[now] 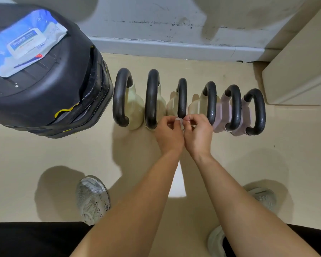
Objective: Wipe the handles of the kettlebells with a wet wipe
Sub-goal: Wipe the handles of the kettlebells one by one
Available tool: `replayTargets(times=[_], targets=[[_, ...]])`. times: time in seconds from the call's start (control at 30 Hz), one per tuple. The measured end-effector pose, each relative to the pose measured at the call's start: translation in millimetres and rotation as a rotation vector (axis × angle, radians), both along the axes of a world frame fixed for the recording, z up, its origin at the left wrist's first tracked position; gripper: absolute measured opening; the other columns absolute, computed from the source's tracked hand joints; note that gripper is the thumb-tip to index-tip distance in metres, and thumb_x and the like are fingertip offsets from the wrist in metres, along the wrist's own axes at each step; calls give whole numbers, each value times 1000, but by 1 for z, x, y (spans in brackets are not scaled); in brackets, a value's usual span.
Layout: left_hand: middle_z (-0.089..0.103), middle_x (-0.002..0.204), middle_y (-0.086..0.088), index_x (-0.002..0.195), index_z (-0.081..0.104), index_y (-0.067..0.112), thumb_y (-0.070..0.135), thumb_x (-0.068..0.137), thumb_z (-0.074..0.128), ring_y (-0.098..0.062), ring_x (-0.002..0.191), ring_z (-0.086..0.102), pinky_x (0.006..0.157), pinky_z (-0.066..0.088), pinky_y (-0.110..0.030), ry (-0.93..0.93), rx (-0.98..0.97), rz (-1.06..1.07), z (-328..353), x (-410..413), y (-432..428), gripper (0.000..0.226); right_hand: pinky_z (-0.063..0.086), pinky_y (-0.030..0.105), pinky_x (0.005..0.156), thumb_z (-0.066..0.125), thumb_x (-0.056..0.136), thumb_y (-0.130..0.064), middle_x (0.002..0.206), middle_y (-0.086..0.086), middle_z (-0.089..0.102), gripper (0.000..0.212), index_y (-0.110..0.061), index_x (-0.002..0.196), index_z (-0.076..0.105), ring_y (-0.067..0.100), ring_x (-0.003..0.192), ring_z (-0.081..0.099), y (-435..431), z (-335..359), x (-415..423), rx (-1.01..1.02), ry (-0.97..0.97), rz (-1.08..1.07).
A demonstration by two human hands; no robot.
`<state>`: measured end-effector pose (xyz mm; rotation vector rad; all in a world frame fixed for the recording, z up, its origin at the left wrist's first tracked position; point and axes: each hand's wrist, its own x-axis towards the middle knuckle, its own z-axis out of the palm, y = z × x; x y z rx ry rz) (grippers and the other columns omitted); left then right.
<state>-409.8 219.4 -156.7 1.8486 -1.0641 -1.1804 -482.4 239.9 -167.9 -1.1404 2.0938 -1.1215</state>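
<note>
Both hands, left hand and right hand, pinch a small white wet wipe just before the third black iron kettlebell handle from the black padded block. The wipe appears limp; take hold at its edges.

Both hands' fingers hide most of the wet wipe.

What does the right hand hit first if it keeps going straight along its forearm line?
Probably the third kettlebell handle, just beyond the right hand and the wet wipe it pinches; depth is unclear.
</note>
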Motion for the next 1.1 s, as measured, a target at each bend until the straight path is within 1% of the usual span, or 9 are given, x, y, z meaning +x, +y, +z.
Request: replayTargets(times=[0.07,0.2,0.4,0.53,0.63,0.73,0.9,1.0,1.1], targets=[[67,80,12,95,70,15,18,91,65,3,72,61,63,44,-6,58,73,77,-1,-1,-1,7,41,3,72,63,90,0,84,-11,54,17,-13,80,68,-5,77,57,0,-2,4,-21,-32,-44],[74,87,-3,96,72,14,19,88,67,-15,81,69,76,55,-24,183,211,188,-7,-2,-4,10,45,9,74,60,87,3,82,-12,56,22,-15,77,67,-7,77,57,7,-10,11,-1,-81,-108],[70,82,2,91,68,16,13,87,68,-17,82,69,76,53,-25,197,268,191,-15,2,-9,5,48,12,73,64,86,-3,82,3,71,25,-25,74,66,5,73,64,4,-24,18,120,-251,-265],[73,93,-7,92,67,16,9,86,67,-24,88,71,86,58,-36,202,318,162,-22,2,-16,9,47,8,69,66,86,-4,71,-11,67,13,-14,82,72,-12,61,60,-2,-31,15,193,-303,-295],[71,95,-6,92,64,18,10,89,65,-25,89,71,88,57,-40,169,322,157,-22,-2,-16,9,54,16,77,67,87,-4,73,-9,69,9,-10,87,74,-7,64,63,-4,-30,11,224,-316,-281],[70,95,-5,92,62,21,6,89,63,-25,90,71,87,58,-40,199,333,170,-15,-3,-15,15,59,29,85,69,87,-6,76,-3,70,6,-8,89,74,10,73,67,-4,-22,8,247,-332,-251],[72,98,-4,100,70,18,10,89,64,-20,88,70,85,58,-34,161,246,144,1,-2,-12,15,61,35,83,68,87,-9,78,3,73,8,-15,83,71,23,81,74,-2,1,1,207,-347,-182],[69,99,1,112,71,13,11,93,60,-12,87,63,72,46,-15,72,134,52,14,-1,-16,22,60,26,76,66,88,-8,76,2,72,6,-11,86,71,16,75,71,-11,17,-3,153,-322,-137],[73,100,1,114,73,14,15,95,58,-8,84,61,71,41,-11,-12,56,-71,23,1,-20,24,53,13,67,65,89,-8,78,0,71,7,-8,90,72,10,72,67,-28,34,-5,140,-249,-88]])
